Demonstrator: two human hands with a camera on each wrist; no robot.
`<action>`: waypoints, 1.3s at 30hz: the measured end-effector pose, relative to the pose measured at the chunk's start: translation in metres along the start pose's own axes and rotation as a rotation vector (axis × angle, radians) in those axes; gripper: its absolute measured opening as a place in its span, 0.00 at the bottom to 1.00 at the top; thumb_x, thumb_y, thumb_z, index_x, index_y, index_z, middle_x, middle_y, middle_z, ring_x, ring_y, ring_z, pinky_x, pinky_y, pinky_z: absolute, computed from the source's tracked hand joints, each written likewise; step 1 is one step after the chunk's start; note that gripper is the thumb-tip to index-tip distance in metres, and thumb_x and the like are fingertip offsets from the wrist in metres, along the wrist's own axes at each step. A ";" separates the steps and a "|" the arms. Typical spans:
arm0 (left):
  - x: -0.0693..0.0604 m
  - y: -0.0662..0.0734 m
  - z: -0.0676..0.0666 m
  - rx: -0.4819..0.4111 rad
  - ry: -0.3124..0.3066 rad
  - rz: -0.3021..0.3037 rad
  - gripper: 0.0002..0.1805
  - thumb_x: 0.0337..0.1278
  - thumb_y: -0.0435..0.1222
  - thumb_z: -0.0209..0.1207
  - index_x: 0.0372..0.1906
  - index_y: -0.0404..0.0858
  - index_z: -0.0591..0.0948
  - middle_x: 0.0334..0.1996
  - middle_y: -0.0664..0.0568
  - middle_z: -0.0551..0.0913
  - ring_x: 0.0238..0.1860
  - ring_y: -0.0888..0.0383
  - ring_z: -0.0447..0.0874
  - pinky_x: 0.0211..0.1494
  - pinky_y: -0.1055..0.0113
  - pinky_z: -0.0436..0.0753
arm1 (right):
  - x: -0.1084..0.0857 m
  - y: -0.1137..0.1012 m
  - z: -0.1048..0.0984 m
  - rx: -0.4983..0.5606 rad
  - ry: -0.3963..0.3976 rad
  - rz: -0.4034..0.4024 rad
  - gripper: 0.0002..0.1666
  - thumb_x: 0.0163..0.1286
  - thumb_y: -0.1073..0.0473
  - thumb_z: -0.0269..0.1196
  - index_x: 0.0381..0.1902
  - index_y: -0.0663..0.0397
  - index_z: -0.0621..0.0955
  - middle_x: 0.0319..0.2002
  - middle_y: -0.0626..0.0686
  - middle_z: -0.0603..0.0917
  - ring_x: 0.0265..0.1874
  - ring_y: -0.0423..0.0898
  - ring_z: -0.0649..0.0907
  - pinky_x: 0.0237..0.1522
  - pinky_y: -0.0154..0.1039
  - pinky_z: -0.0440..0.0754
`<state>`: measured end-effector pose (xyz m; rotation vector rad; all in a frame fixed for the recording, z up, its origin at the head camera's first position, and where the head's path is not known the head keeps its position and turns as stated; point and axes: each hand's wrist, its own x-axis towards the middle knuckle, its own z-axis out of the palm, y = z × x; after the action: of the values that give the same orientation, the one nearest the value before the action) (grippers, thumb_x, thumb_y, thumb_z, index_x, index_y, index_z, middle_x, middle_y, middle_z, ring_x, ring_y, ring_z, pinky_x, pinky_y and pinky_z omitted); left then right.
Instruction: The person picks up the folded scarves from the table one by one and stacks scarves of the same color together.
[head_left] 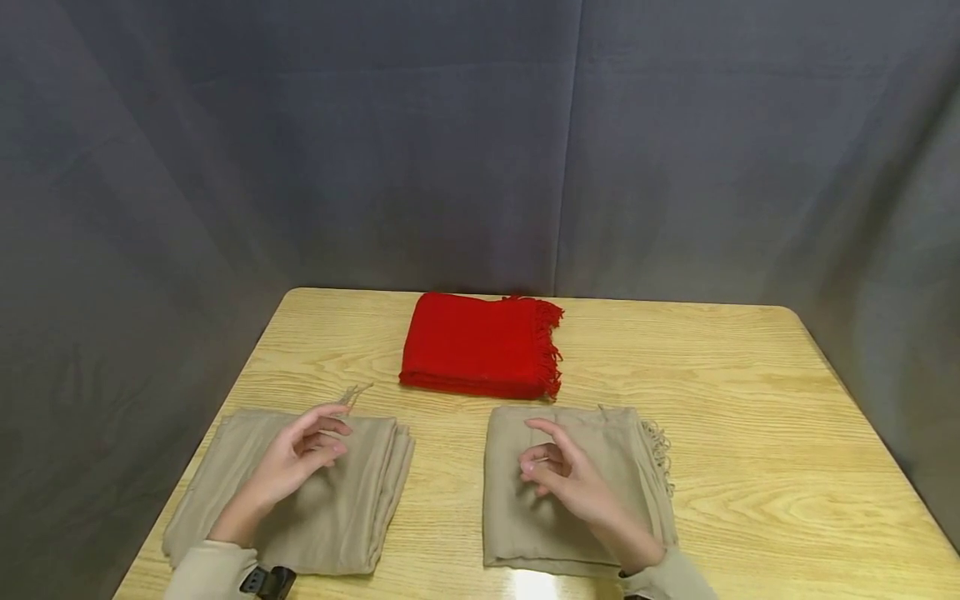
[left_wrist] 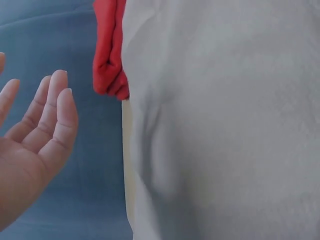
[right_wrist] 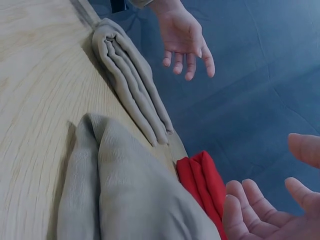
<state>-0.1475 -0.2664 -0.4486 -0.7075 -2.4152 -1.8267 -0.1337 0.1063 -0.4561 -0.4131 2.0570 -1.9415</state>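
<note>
Two folded beige cloths lie side by side, the left cloth [head_left: 337, 508] and the right cloth [head_left: 517, 517], the latter with fringe on its right edge. Above the left one hovers my left hand [head_left: 288, 462], fingers loosely bent and holding nothing; the left wrist view shows this hand [left_wrist: 37, 135] beside beige cloth [left_wrist: 240, 120]. My right hand [head_left: 577, 479] hangs over the right cloth, its fingers relaxed and empty. In the right wrist view both the right hand [right_wrist: 275, 215] and the left hand [right_wrist: 185, 37] appear clear of the cloths.
A folded red cloth [head_left: 472, 346] with fringe on its right side lies farther back, near the rear edge of the wooden table [head_left: 750, 417]. Dark grey fabric [head_left: 450, 150] hangs behind and at both sides. A dark band [head_left: 270, 581] is on the left wrist.
</note>
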 end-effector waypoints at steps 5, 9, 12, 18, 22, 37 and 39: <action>0.001 -0.003 -0.006 0.020 0.022 -0.056 0.24 0.55 0.25 0.55 0.58 0.40 0.69 0.41 0.49 0.77 0.36 0.57 0.80 0.30 0.61 0.79 | 0.004 0.003 0.006 0.007 0.013 0.031 0.34 0.64 0.64 0.58 0.65 0.60 0.58 0.41 0.67 0.75 0.37 0.55 0.80 0.31 0.39 0.79; -0.001 -0.005 -0.014 0.102 0.072 -0.103 0.25 0.54 0.25 0.56 0.59 0.33 0.67 0.41 0.53 0.75 0.36 0.58 0.80 0.29 0.60 0.79 | 0.009 0.006 0.013 0.019 -0.005 0.069 0.36 0.64 0.62 0.59 0.66 0.56 0.57 0.42 0.66 0.76 0.38 0.57 0.80 0.32 0.39 0.79; -0.004 -0.008 -0.020 0.138 0.106 -0.136 0.26 0.53 0.25 0.56 0.60 0.32 0.66 0.41 0.48 0.75 0.36 0.60 0.79 0.28 0.59 0.79 | 0.013 0.007 0.020 0.027 -0.022 0.089 0.36 0.64 0.61 0.59 0.66 0.54 0.57 0.42 0.64 0.76 0.39 0.57 0.80 0.32 0.38 0.78; -0.007 -0.010 -0.032 0.172 0.110 -0.211 0.27 0.55 0.27 0.56 0.61 0.30 0.63 0.45 0.31 0.72 0.37 0.63 0.79 0.29 0.57 0.80 | 0.021 0.009 0.036 0.035 -0.065 0.103 0.37 0.64 0.59 0.60 0.67 0.50 0.57 0.44 0.61 0.75 0.38 0.56 0.79 0.30 0.37 0.78; -0.011 -0.010 -0.039 0.196 0.095 -0.250 0.27 0.57 0.29 0.55 0.62 0.29 0.62 0.46 0.31 0.72 0.38 0.64 0.78 0.30 0.58 0.80 | 0.025 0.011 0.046 0.025 -0.114 0.112 0.39 0.62 0.56 0.61 0.67 0.44 0.56 0.49 0.65 0.70 0.37 0.53 0.78 0.31 0.41 0.78; -0.030 -0.028 -0.070 0.273 0.120 -0.344 0.28 0.59 0.31 0.54 0.63 0.30 0.60 0.44 0.33 0.73 0.35 0.70 0.77 0.30 0.63 0.79 | 0.038 0.005 0.077 0.012 -0.162 0.152 0.40 0.61 0.54 0.62 0.67 0.39 0.56 0.52 0.63 0.68 0.34 0.47 0.77 0.31 0.42 0.76; -0.032 -0.035 -0.076 0.286 0.116 -0.361 0.30 0.60 0.36 0.55 0.63 0.30 0.60 0.44 0.36 0.74 0.35 0.71 0.77 0.31 0.63 0.79 | 0.039 0.005 0.082 0.016 -0.152 0.155 0.41 0.60 0.55 0.63 0.67 0.38 0.56 0.52 0.63 0.67 0.35 0.47 0.78 0.31 0.43 0.76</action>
<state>-0.1504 -0.3544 -0.4656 -0.1458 -2.7802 -1.5099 -0.1378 0.0160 -0.4664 -0.3729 1.9171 -1.7784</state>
